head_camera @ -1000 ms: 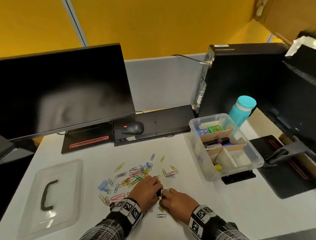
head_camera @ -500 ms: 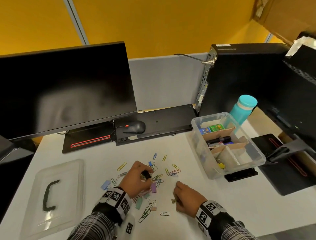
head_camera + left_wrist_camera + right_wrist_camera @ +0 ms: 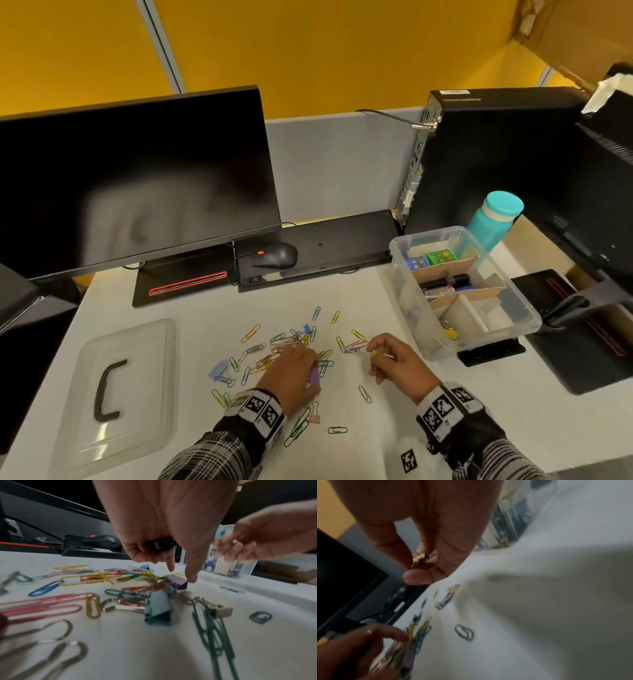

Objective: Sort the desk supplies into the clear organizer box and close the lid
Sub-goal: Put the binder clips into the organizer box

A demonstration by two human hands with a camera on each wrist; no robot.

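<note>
Nearest you, your left hand (image 3: 291, 371) sits on the clip pile, curled round a small black clip (image 3: 160, 545), a finger touching a purple binder clip (image 3: 178, 581). Your right hand (image 3: 394, 359) pinches a small yellow clip (image 3: 419, 560) above the bench (image 3: 394, 445). Most paper clips (image 3: 274, 346) remain scattered. Further off, the organizer box (image 3: 513, 329) already holds markers and small boxes in its rear compartments. Its lid (image 3: 113, 387) lies far left, well apart, not yet fitted.
</note>
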